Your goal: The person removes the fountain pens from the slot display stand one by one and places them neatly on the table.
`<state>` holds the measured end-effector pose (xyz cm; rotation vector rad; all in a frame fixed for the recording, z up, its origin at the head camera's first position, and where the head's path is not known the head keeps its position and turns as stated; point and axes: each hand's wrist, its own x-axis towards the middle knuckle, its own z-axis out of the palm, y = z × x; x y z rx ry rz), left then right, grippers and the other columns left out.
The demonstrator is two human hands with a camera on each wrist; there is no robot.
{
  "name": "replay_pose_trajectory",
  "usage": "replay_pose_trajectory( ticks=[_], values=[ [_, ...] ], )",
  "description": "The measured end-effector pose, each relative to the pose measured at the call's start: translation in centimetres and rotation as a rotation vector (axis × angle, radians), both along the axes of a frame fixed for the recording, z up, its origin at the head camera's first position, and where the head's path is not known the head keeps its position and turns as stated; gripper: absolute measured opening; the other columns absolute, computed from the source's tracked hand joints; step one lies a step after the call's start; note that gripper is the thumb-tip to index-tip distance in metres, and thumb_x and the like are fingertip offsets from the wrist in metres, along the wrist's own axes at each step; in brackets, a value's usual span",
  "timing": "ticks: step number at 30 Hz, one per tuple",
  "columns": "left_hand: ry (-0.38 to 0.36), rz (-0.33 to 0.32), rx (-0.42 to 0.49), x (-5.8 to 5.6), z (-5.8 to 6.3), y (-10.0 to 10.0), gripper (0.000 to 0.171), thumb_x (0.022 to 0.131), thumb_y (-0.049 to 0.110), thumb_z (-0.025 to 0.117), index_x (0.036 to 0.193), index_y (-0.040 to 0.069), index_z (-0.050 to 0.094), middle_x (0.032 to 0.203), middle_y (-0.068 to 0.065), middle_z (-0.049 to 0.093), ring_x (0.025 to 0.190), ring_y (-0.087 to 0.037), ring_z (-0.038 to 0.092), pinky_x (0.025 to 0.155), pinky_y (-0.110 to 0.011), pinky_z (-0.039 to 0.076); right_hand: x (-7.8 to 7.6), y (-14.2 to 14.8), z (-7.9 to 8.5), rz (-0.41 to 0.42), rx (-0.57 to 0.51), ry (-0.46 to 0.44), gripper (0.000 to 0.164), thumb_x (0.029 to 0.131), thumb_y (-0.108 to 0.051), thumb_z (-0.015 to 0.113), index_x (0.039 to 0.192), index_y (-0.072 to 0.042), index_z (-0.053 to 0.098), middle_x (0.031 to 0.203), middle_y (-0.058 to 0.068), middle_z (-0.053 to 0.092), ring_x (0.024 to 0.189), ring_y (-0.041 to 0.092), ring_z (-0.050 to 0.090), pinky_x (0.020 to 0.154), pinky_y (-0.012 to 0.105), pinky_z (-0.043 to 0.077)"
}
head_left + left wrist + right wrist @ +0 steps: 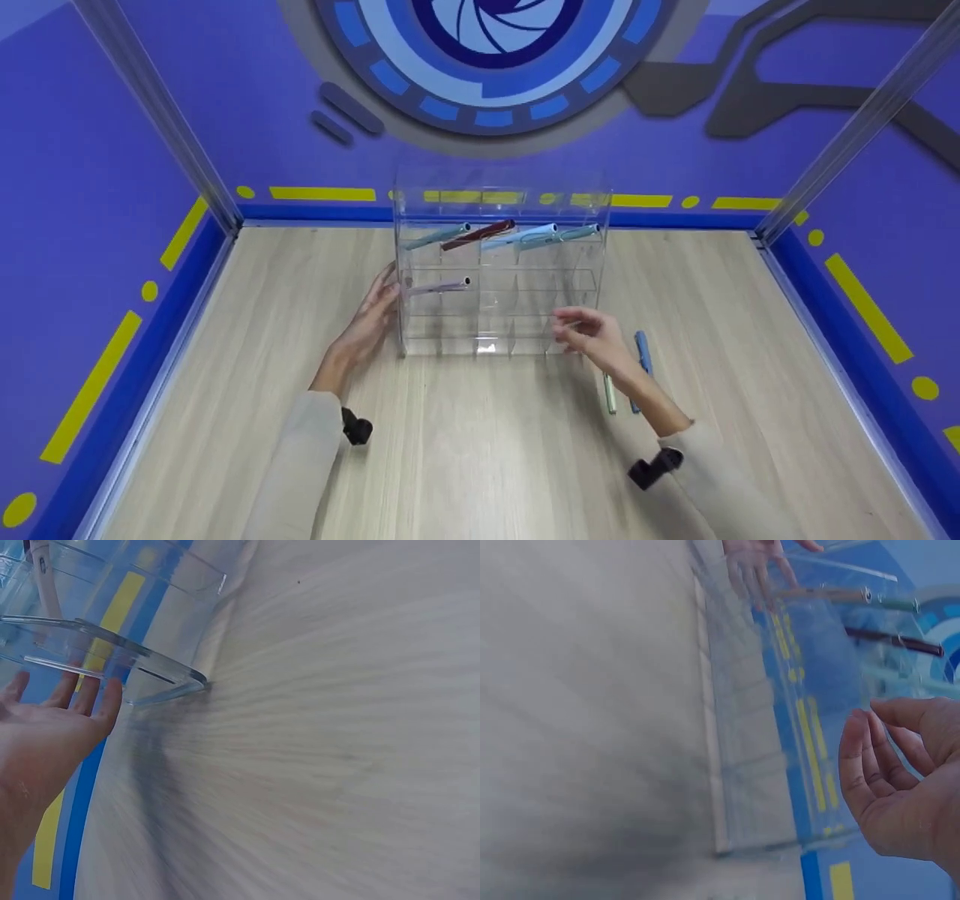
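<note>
A clear acrylic rack [495,328] with compartments stands on the table. My left hand [369,319] is at its left side, the fingers fairly straight in the left wrist view and seeming to touch the panel. Near the rack's lower right front is my right hand [596,341], its fingers loosely bent with nothing between them. Along an upper row lean a teal pen [439,236], a dark red pen [480,235], a light blue pen [521,237] and a blue-green pen [562,235]. One row lower lies a pale purple pen [441,286], at the left.
On the table right of the rack lie a blue pen [642,351] and a pale green pen [610,395], both partly hidden by my right arm. Blue-purple panels [247,142] enclose the back and sides of the wooden table [465,450].
</note>
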<state>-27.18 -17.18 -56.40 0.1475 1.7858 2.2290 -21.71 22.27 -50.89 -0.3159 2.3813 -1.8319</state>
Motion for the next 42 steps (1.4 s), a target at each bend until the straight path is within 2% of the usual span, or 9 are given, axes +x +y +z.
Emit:
replay_pose_trajectory(
  ticks=[6, 10, 15, 20, 25, 30, 34, 39, 42],
  values=[
    [0.027, 0.003, -0.008, -0.6, 0.5, 0.1, 0.069, 0.11, 0.041, 0.043, 0.166, 0.024, 0.005, 0.167, -0.012, 0.026, 0.161, -0.026, 0.008, 0.131, -0.052, -0.003, -1.6, -4.0, 1.3, 0.081, -0.041, 0.055, 0.031, 0.097, -0.006, 0.068, 0.128, 0.003, 0.067, 0.121, 0.024, 0.069, 0.094, 0.014, 0.072, 0.078, 0.027, 0.063],
    [0.017, 0.023, -0.037, -0.8, 0.6, 0.3, 0.064, 0.111, 0.039, 0.041, 0.165, 0.021, 0.012, 0.162, -0.013, 0.034, 0.159, -0.025, 0.017, 0.132, -0.048, 0.001, -2.5, -6.1, 1.8, 0.114, -0.08, 0.035, 0.038, 0.097, -0.007, 0.069, 0.134, 0.002, 0.064, 0.128, 0.021, 0.068, 0.098, 0.015, 0.072, 0.081, 0.028, 0.064],
    [0.016, 0.047, -0.068, -0.9, 0.6, 0.4, 0.062, 0.111, 0.037, 0.044, 0.165, 0.022, 0.018, 0.158, -0.016, 0.039, 0.156, -0.028, 0.025, 0.132, -0.049, 0.006, -3.4, -8.6, 2.4, 0.159, -0.169, -0.011, 0.046, 0.097, -0.001, 0.066, 0.142, 0.001, 0.057, 0.136, 0.022, 0.065, 0.102, 0.02, 0.074, 0.084, 0.032, 0.064],
    [0.023, 0.072, -0.03, -0.6, 0.3, 0.0, 0.061, 0.109, 0.03, 0.05, 0.163, 0.02, 0.024, 0.152, -0.017, 0.046, 0.154, -0.028, 0.03, 0.132, -0.047, 0.01, -4.5, -10.7, 2.7, 0.209, -0.213, -0.052, 0.05, 0.097, 0.002, 0.065, 0.146, 0.003, 0.052, 0.143, 0.023, 0.059, 0.106, 0.024, 0.074, 0.086, 0.034, 0.064],
    [0.016, 0.089, 0.006, -0.3, 0.0, -0.3, 0.063, 0.108, 0.021, 0.053, 0.163, 0.018, 0.024, 0.149, -0.015, 0.049, 0.152, -0.028, 0.032, 0.132, -0.045, 0.013, -5.2, -12.7, 2.8, 0.239, -0.216, -0.128, 0.052, 0.097, -0.001, 0.067, 0.146, 0.001, 0.053, 0.147, 0.021, 0.057, 0.1, 0.014, 0.075, 0.085, 0.033, 0.064],
    [0.02, 0.063, -0.021, -0.3, -0.1, -0.1, 0.066, 0.108, 0.026, 0.055, 0.164, 0.019, 0.021, 0.153, -0.015, 0.046, 0.154, -0.029, 0.029, 0.132, -0.046, 0.014, -5.3, -13.7, 2.5, 0.242, -0.234, -0.161, 0.043, 0.099, -0.001, 0.064, 0.14, 0.003, 0.058, 0.134, 0.024, 0.064, 0.096, 0.014, 0.076, 0.08, 0.031, 0.065],
    [0.024, 0.052, -0.042, -0.4, -0.2, 0.0, 0.065, 0.109, 0.026, 0.051, 0.165, 0.021, 0.019, 0.156, -0.017, 0.043, 0.156, -0.029, 0.026, 0.132, -0.047, 0.015, -5.2, -14.3, 2.1, 0.234, -0.232, -0.167, 0.039, 0.099, 0.0, 0.063, 0.138, 0.004, 0.059, 0.119, 0.016, 0.072, 0.1, 0.023, 0.077, 0.077, 0.03, 0.065],
    [0.028, 0.033, -0.075, -0.2, -0.1, 0.0, 0.065, 0.11, 0.027, 0.049, 0.165, 0.023, 0.016, 0.159, -0.016, 0.04, 0.156, -0.029, 0.025, 0.131, -0.05, 0.015, -5.1, -14.7, 1.6, 0.192, -0.244, -0.164, 0.037, 0.102, -0.004, 0.061, 0.137, 0.006, 0.058, 0.119, 0.017, 0.073, 0.099, 0.028, 0.077, 0.076, 0.03, 0.065],
    [0.028, 0.029, -0.075, -0.2, -0.1, -0.1, 0.065, 0.11, 0.027, 0.049, 0.165, 0.023, 0.015, 0.159, -0.016, 0.039, 0.156, -0.029, 0.027, 0.131, -0.05, 0.014, -5.0, -14.7, 1.6, 0.154, -0.255, -0.156, 0.034, 0.104, -0.007, 0.058, 0.136, 0.005, 0.058, 0.12, 0.018, 0.07, 0.094, 0.024, 0.078, 0.075, 0.03, 0.065]
  ],
)
